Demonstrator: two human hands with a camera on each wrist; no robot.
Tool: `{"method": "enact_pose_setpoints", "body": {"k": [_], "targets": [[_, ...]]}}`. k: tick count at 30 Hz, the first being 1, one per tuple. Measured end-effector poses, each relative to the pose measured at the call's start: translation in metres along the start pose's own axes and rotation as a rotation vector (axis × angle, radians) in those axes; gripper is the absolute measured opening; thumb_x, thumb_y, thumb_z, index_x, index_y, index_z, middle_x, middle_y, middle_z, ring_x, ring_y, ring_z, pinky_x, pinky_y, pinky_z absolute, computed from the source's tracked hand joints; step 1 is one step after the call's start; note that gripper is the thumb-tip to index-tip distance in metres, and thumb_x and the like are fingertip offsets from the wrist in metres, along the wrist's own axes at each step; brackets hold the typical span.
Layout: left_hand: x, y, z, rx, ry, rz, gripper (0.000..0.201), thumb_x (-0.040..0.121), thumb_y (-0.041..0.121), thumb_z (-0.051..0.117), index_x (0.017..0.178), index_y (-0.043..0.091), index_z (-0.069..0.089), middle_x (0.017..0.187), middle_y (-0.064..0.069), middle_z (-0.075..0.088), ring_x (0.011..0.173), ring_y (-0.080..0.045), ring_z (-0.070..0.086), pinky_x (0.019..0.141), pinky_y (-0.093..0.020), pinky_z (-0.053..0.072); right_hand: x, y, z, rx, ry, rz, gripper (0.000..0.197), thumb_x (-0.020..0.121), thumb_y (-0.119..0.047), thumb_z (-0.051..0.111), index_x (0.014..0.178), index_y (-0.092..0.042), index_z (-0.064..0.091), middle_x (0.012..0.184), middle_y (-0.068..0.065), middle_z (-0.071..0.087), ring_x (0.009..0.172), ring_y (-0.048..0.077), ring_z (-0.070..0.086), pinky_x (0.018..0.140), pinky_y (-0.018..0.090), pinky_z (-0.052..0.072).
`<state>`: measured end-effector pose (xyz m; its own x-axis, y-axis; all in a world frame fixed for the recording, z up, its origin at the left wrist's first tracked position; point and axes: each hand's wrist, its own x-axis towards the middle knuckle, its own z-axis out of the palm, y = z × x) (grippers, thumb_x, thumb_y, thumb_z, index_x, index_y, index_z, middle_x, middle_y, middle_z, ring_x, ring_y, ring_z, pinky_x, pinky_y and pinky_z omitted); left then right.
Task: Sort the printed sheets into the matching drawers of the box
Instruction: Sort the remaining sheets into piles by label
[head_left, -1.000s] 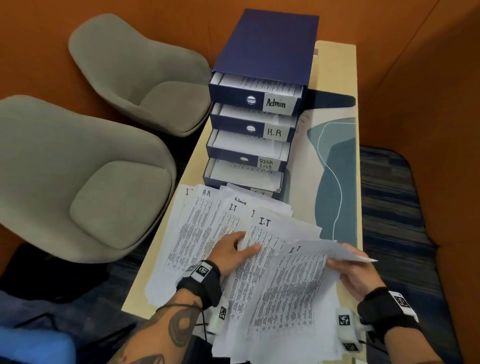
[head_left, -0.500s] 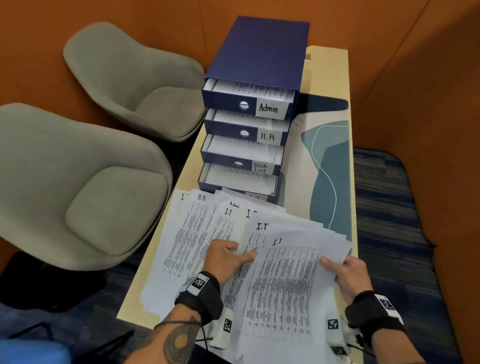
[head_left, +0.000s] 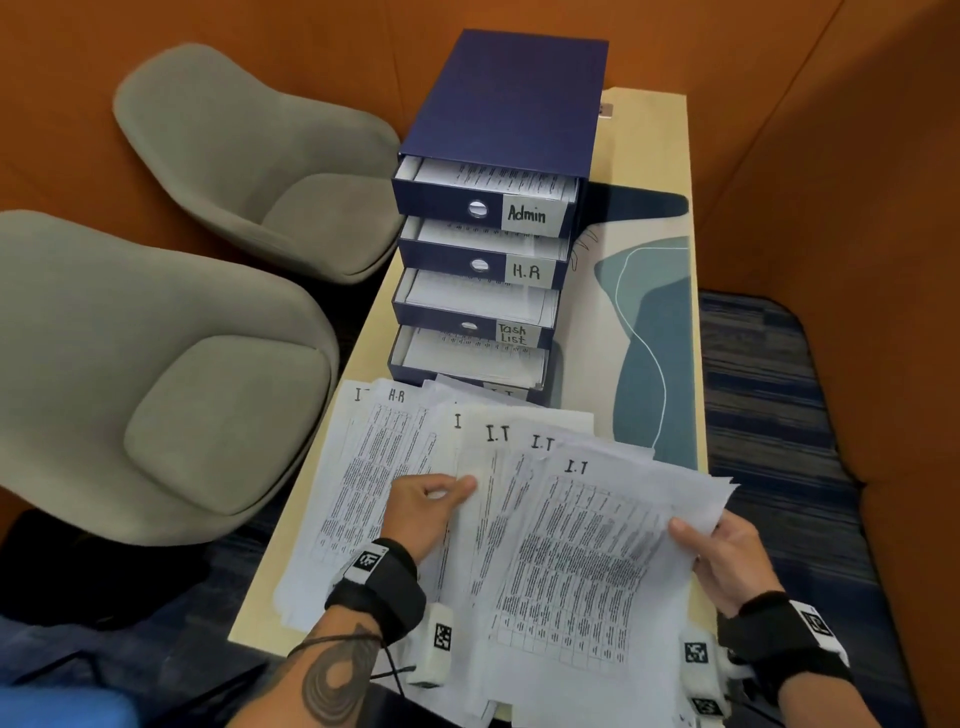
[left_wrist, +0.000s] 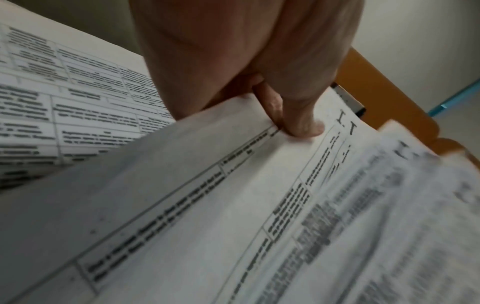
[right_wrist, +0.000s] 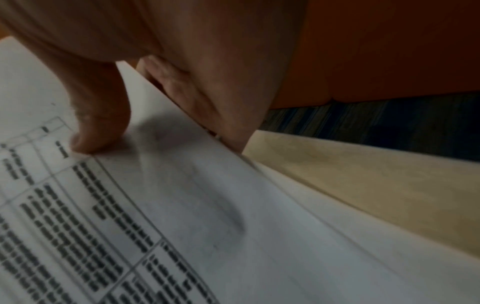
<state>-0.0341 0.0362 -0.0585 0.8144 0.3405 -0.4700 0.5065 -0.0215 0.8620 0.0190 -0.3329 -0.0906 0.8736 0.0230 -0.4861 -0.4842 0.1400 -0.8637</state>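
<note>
A navy drawer box (head_left: 511, 98) stands on the narrow table (head_left: 649, 150) with its drawers pulled out and papers in them; labels read Admin (head_left: 527, 214), H.R (head_left: 525, 271) and Task List (head_left: 511, 333), the lowest label hidden by sheets. Printed sheets marked I.T and H.R lie fanned in front (head_left: 395, 452). My right hand (head_left: 714, 545) pinches the right edge of a small stack topped by an I.T sheet (head_left: 587, 561), thumb (right_wrist: 91, 131) on top, fingers beneath. My left hand (head_left: 423, 506) pinches the left edge of I.T sheets (left_wrist: 233, 185), thumb (left_wrist: 301, 121) on top.
Two grey shell chairs (head_left: 156, 374) (head_left: 260, 161) stand close along the table's left side. Orange walls enclose the nook. A teal and cream mat (head_left: 654, 332) covers the table right of the box. Blue carpet (head_left: 769, 415) lies to the right.
The right hand has lowered and flattened its lifted I.T stack toward the pile. The left hand shifted slightly and now pinches a sheet edge. The head view moved a little.
</note>
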Motion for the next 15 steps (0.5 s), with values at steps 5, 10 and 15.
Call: {"method": "enact_pose_setpoints", "body": {"k": [5, 10, 15], "targets": [[0.006, -0.013, -0.003, 0.076, -0.119, 0.026, 0.015, 0.085, 0.028, 0.085, 0.074, 0.027, 0.075, 0.088, 0.005, 0.070, 0.110, -0.030, 0.068, 0.116, -0.046, 0.043, -0.003, -0.006, -0.001, 0.157, -0.056, 0.112, 0.039, 0.081, 0.012, 0.061, 0.120, 0.009, 0.063, 0.120, 0.030, 0.070, 0.097, 0.035, 0.075, 0.083, 0.042, 0.064], [-0.005, -0.003, 0.017, 0.096, -0.333, 0.017, 0.012, 0.084, 0.017, 0.085, 0.091, 0.024, 0.078, 0.109, -0.007, 0.077, 0.106, -0.032, 0.072, 0.103, -0.052, 0.055, 0.000, -0.010, 0.031, 0.153, -0.081, 0.123, 0.035, 0.080, 0.009, 0.061, 0.115, 0.009, 0.065, 0.111, 0.027, 0.074, 0.093, 0.033, 0.076, 0.072, 0.036, 0.063], [-0.018, 0.014, 0.026, -0.082, -0.557, -0.061, 0.069, 0.093, 0.015, 0.076, 0.147, 0.041, 0.041, 0.120, -0.017, 0.074, 0.105, -0.032, 0.075, 0.097, -0.053, 0.057, 0.010, -0.003, 0.043, 0.165, -0.019, 0.180, 0.045, 0.083, 0.006, 0.066, 0.127, 0.004, 0.062, 0.119, 0.022, 0.073, 0.106, 0.035, 0.073, 0.079, 0.039, 0.064]]}}
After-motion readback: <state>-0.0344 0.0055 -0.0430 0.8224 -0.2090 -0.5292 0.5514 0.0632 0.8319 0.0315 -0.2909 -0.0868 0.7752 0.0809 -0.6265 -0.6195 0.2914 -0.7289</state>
